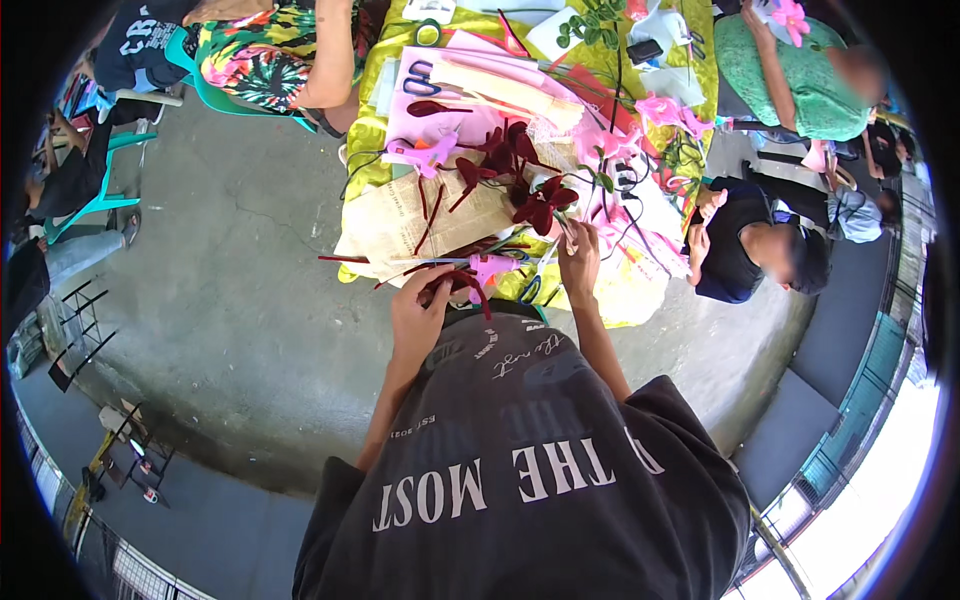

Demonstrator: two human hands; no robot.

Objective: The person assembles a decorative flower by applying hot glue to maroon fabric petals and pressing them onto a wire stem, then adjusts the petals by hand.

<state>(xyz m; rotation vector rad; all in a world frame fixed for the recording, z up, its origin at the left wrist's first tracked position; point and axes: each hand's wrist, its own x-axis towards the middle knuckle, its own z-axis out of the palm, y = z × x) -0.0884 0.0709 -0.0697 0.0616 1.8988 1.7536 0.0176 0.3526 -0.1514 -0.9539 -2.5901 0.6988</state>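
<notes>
My left hand point(421, 306) grips a bunch of dark red pipe cleaners point(469, 282) at the near edge of the table. Beside it lies a pink glue gun point(491, 265). Farther right, my right hand point(579, 259) has its fingers at the stem below a dark red pipe-cleaner flower point(544, 204); whether it grips the stem cannot be told. More dark red flowers and petals point(496, 154) lie beyond, partly over a printed paper sheet point(427, 217). Blue-handled scissors point(531, 289) lie between my hands, close to the table edge.
The table has a yellow cloth point(360, 161). A second pink glue gun point(426, 154), dark blue-handled scissors point(418, 78), green tape point(427, 33) and a power strip point(624, 178) with cords lie on it. A person in black point(731, 240) is at the right; others sit around.
</notes>
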